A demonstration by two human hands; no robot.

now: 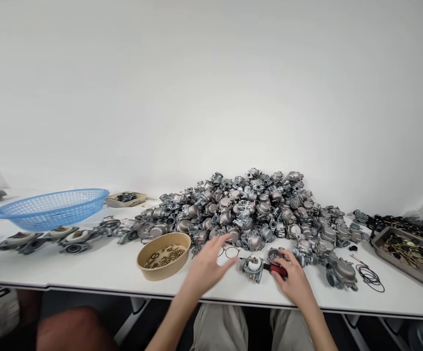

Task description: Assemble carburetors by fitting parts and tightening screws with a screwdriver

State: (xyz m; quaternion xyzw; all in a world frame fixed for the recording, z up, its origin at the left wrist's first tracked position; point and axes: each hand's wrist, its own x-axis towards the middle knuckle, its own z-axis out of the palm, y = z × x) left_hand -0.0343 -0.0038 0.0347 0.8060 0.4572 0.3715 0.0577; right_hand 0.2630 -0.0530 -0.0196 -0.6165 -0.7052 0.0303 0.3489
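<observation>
My left hand (209,263) hovers over the table, fingers spread and holding nothing, just right of a tan bowl (163,273) of small brass parts. Near its fingertips lies a thin black ring (232,252). My right hand (294,279) is closed around the red handle of a screwdriver (279,271) on the table; its fingers also reach the edge of a round metal cover (274,254). Between my hands sits an opened carburetor (252,267) with a white part on top. The screwdriver's shaft is mostly hidden beside it.
A large pile of carburetors (240,209) rises behind my hands. On the left are a blue basket (54,209) and several opened carburetors (74,240). To the right lie a single carburetor (342,273), black rings (370,279) and a metal tray (405,265) of small parts.
</observation>
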